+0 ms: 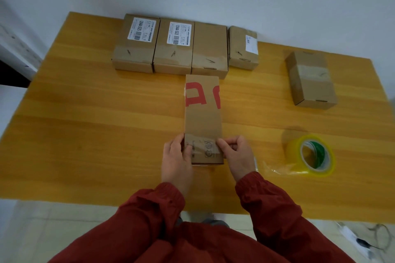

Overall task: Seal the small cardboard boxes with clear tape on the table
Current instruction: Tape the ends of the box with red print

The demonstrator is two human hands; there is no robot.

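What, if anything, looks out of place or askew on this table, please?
The loose end of the tape roll lies crumpled on the table. One taped box sits alone at right, turned askew from the back row. The red-printed box looks fine.

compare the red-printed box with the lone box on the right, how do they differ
The red-printed box is long and narrow; the right box is shorter and plain. The left hand and right hand hold the red-printed box's near end; the right box sits untouched. Tape crosses the red-printed box's end, the right box's middle. Both are brown cardboard.
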